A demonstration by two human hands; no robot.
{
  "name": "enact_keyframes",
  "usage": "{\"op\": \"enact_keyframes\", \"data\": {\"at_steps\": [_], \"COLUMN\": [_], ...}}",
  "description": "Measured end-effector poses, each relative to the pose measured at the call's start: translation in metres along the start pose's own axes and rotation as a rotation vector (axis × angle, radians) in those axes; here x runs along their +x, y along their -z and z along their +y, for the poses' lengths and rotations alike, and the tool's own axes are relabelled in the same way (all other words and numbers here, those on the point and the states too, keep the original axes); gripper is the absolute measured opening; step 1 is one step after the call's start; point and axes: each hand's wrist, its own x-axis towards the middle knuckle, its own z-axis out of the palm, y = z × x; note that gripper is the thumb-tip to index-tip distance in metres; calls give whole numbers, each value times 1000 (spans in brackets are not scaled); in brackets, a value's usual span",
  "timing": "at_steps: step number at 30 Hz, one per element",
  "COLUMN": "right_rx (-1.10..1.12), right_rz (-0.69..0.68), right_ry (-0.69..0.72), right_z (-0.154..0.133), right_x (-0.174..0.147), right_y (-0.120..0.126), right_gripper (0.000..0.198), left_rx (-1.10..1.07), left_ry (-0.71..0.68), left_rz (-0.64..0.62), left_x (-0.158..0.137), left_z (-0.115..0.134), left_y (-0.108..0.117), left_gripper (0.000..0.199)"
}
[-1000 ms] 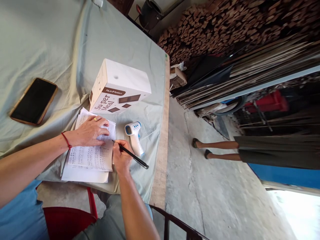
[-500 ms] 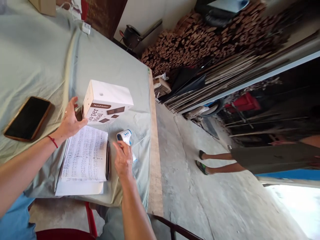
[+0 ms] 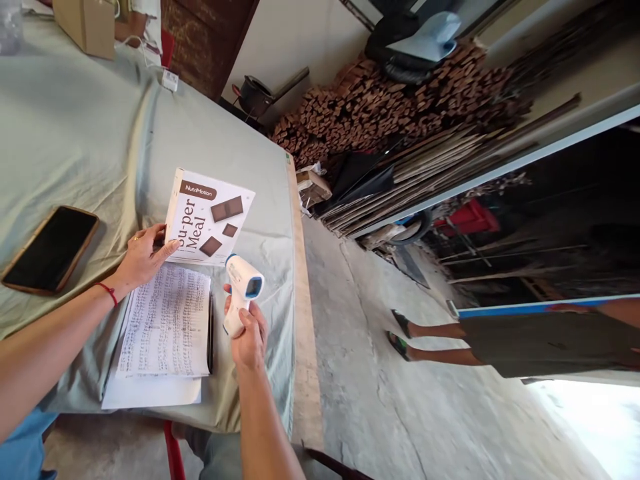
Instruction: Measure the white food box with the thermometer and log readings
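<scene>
The phone [image 3: 51, 249] lies face up on the cloth [image 3: 65, 133]. The left hand [image 3: 141, 259] is clamped on the lower left edge of the white box [image 3: 213, 223], thumb on the printed face. The written sheets [image 3: 165, 327] lie in front of the box, the black pen [image 3: 211, 340] along their right side. The right hand [image 3: 250, 339], apart from the left, grips the handle of the thermometer gun [image 3: 244, 279] near the box's lower right corner.

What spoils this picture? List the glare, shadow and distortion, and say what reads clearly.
Head view: the lower-right corner is blown out to white; head view: deep shadow hides detail around the red thing; head view: the tilt turns the legs sideways; head view: "NutriMotion" reads clearly on the box, but the paper's writing is too fine.
</scene>
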Motion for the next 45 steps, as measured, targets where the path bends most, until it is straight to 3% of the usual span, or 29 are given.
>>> {"op": "enact_keyframes", "data": {"at_steps": [3, 7, 14, 24, 35, 41, 45], "right_rx": [95, 205, 339, 335, 409, 408, 360], "right_rz": [-85, -126, -58, -63, -39, -27, 21], "right_ry": [-25, -82, -114, -117, -129, -88, -61], "right_z": [-1, 5, 12, 8, 5, -2, -8], "right_x": [2, 5, 3, 0, -1, -1, -3], "right_y": [-14, -17, -17, -21, -23, -20, -15], "right_gripper": [43, 40, 49, 49, 48, 45, 45], "left_rx": [-48, -54, -97, -83, -27, -25, 40], "left_ry": [150, 178, 186, 194, 261, 263, 329], "left_rz": [64, 25, 7, 9, -47, 32, 82], "left_x": [2, 4, 4, 3, 4, 1, 4], "left_z": [15, 27, 27, 26, 33, 27, 28], "left_y": [4, 7, 6, 4, 8, 5, 6], "left_gripper": [47, 53, 55, 51, 60, 82, 84]}}
